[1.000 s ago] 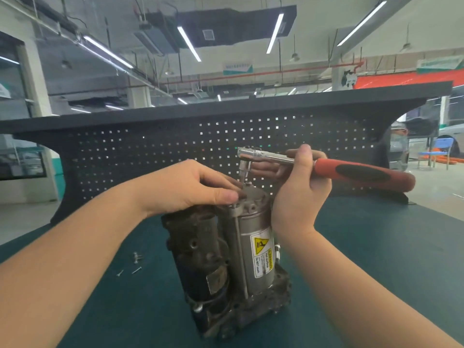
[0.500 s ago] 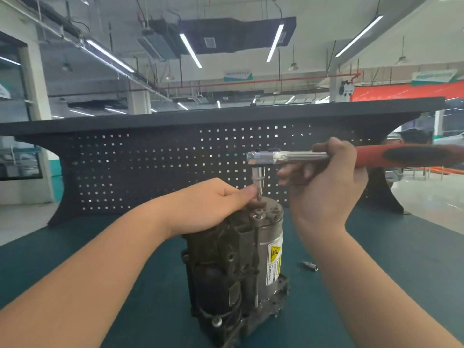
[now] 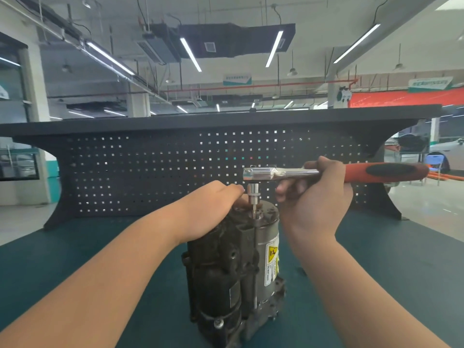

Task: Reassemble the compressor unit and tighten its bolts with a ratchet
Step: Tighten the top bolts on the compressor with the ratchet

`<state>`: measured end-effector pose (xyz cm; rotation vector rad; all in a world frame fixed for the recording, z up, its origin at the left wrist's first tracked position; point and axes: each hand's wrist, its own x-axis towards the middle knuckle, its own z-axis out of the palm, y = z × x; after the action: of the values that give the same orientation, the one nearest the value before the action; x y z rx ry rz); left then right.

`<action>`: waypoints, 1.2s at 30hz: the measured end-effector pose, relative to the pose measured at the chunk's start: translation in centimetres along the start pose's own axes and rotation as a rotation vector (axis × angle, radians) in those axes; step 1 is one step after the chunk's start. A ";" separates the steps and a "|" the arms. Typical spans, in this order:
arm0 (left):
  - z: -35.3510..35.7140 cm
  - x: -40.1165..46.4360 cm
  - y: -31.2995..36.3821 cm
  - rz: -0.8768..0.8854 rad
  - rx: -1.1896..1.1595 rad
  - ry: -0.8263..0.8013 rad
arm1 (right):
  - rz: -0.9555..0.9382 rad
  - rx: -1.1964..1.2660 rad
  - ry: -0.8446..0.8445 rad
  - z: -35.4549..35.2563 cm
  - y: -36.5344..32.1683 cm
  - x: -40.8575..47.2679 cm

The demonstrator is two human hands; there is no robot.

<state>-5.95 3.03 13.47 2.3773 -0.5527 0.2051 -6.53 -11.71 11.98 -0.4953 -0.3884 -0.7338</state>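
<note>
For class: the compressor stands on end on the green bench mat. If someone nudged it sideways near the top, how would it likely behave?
The compressor stands taller than its base is wide, so it could tip; the left hand resting on top suggests steadying. Its bulky metal housing looks heavy and rigid, so it probably would not slide easily on the mat.

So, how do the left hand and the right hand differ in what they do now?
The left hand rests on top of the compressor; the right hand holds the ratchet above it. The left lies lower, the right higher. Both are bare.
</note>
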 end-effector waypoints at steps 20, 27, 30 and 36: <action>0.1 -0.3 0.1 0.039 -0.046 0.000 | -0.110 -0.023 0.027 -0.2 0.3 0.0; 0.7 -0.2 1.3 0.070 0.102 0.144 | -0.467 -0.187 -0.103 0.0 0.2 -1.1; 1.2 -0.1 1.1 0.106 -0.034 0.161 | -0.576 -0.221 -0.095 0.1 0.2 -1.4; 0.5 0.1 1.1 0.046 -0.160 0.098 | -0.710 -0.312 -0.095 -0.2 0.4 -0.8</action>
<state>-6.37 1.89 13.79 2.1889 -0.5567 0.2852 -6.78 -11.09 11.32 -0.6956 -0.5505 -1.4752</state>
